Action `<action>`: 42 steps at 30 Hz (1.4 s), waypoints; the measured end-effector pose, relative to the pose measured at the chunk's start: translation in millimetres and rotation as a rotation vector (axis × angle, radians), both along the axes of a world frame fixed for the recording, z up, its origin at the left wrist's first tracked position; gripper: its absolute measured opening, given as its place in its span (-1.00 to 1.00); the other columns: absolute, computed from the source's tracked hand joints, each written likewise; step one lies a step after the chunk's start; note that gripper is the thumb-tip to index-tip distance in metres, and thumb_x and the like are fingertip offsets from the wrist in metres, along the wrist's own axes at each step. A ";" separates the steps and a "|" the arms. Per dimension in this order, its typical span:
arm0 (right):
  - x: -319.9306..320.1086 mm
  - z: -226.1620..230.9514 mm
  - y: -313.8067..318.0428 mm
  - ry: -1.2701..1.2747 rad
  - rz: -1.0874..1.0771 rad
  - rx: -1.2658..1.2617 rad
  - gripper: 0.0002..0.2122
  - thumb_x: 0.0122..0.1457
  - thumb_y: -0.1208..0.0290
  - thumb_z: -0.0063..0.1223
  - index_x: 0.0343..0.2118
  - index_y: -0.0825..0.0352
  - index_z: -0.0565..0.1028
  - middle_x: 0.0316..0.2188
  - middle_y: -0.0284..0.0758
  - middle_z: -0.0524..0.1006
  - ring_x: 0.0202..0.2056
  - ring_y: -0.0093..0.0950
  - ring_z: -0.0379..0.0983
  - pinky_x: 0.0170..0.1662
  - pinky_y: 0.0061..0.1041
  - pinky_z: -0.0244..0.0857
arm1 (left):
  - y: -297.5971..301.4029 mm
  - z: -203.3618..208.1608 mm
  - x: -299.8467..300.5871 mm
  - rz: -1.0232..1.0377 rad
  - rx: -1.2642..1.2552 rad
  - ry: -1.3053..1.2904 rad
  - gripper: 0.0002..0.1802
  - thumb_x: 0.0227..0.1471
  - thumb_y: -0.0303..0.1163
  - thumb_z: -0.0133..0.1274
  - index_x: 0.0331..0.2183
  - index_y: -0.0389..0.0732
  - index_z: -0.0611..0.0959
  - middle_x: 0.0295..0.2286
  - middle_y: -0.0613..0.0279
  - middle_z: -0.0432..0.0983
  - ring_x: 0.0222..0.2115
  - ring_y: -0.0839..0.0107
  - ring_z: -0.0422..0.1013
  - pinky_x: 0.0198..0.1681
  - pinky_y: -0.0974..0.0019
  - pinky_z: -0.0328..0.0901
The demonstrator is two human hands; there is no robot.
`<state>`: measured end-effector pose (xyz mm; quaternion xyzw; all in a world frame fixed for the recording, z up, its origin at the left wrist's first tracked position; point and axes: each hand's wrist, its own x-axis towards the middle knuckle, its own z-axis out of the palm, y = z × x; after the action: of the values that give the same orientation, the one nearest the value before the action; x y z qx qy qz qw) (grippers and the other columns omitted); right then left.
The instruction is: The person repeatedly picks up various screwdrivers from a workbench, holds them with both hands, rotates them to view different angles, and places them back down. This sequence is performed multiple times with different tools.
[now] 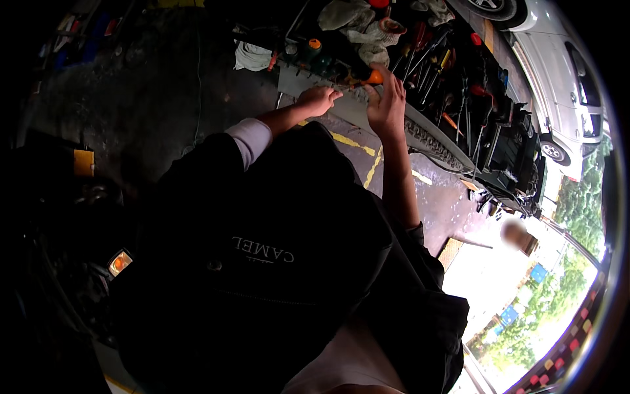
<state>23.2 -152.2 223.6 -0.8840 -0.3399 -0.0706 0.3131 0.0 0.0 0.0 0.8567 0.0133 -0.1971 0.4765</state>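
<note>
Over the near edge of a grey metal workbench (pixel 308 82), my left hand (pixel 317 101) has its fingers drawn together in a pinch. Whatever lies between those fingertips is too small to make out. To its right, my right hand (pixel 388 108) is raised with fingers stretched out and the thumb apart. An orange rounded piece (pixel 375 77) shows between that thumb and the fingers; I cannot tell whether they touch it. Just beyond the left hand stands a dark bottle with an orange cap (pixel 315 44).
Crumpled work gloves (pixel 384 31) lie at the back of the bench, and a white rag (pixel 252 56) sits at its left. Loose screwdrivers and other hand tools (pixel 436 69) crowd the right side. A white car (pixel 558 85) is parked beyond. Yellow lines (pixel 351 140) mark the floor.
</note>
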 end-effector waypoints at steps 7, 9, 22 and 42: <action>0.2 5.3 -1.1 0.003 -0.020 -0.044 -0.56 0.10 0.57 0.13 0.09 0.21 0.43 -0.06 -0.27 0.53 -0.02 -0.16 0.38 0.05 -0.24 0.19 | 5.7 18.7 -8.8 -0.102 0.049 -0.101 -0.55 0.31 -0.04 -0.12 -0.03 -0.18 0.58 -0.22 0.01 0.59 -0.19 0.00 0.50 -0.12 -0.01 0.37; 2.4 9.8 2.1 -0.018 0.005 -0.044 -0.56 0.11 0.55 0.12 0.10 0.22 0.43 -0.05 -0.28 0.53 -0.02 -0.16 0.38 0.06 -0.24 0.19 | 10.5 14.3 -9.1 -0.014 -0.079 0.066 -0.52 0.29 0.01 -0.09 -0.03 -0.18 0.58 -0.17 0.05 0.60 -0.14 0.03 0.51 -0.08 0.04 0.37; 49.9 18.4 -36.9 -0.127 -0.439 -0.085 -0.82 0.11 0.26 0.25 -0.30 0.23 0.58 -0.41 -0.31 0.57 -0.28 -0.22 0.50 -0.16 -0.25 0.39 | 97.4 90.1 -79.5 0.140 -0.588 -0.035 -0.65 0.31 -0.32 0.01 0.07 -0.23 0.52 -0.13 0.19 0.55 -0.14 0.47 0.47 -0.05 0.36 0.35; 91.7 5.3 -17.5 -0.013 -0.570 -0.040 -0.82 0.08 0.25 0.15 -0.46 0.26 0.56 -0.54 -0.12 0.58 -0.40 -0.03 0.54 -0.33 -0.09 0.43 | 104.0 127.7 -116.6 0.398 -0.640 -0.065 -0.72 0.31 -0.39 0.00 0.02 -0.21 0.58 -0.22 0.26 0.60 -0.29 0.56 0.47 -0.20 0.46 0.35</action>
<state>114.9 -169.7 228.9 -0.9494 -0.0808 -0.1548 0.2609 -116.6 104.0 127.7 0.6507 0.1021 -0.0678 0.7494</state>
